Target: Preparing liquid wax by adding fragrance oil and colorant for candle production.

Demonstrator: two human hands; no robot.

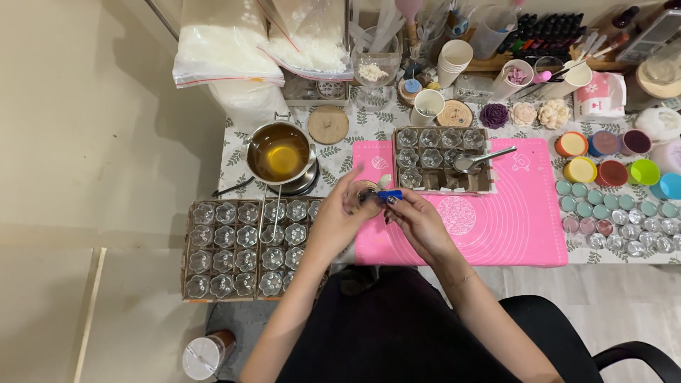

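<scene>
Head view, lower left: standing on the floor, a capped cup [204, 354].
Left hand [339, 218]: gripping a small glass jar [366, 196] at frame centre, over the pink mat [511, 227].
Right hand [417, 218]: pinching a small blue-handled tool [389, 195] at the jar's mouth; working something inside, too small to tell.
Left tray [245, 245]: holding rows of flower-shaped glass jars, seemingly unfilled.
Centre tray [440, 159]: showing jars in the upper rows, lower cells bare; spoon [482, 159] lying across.
Pot [280, 152], upper left: holding amber liquid, not being poured.
Progress: appearing early, with most jars awaiting filling.
Far edge: bags of white flakes [227, 42].
</scene>
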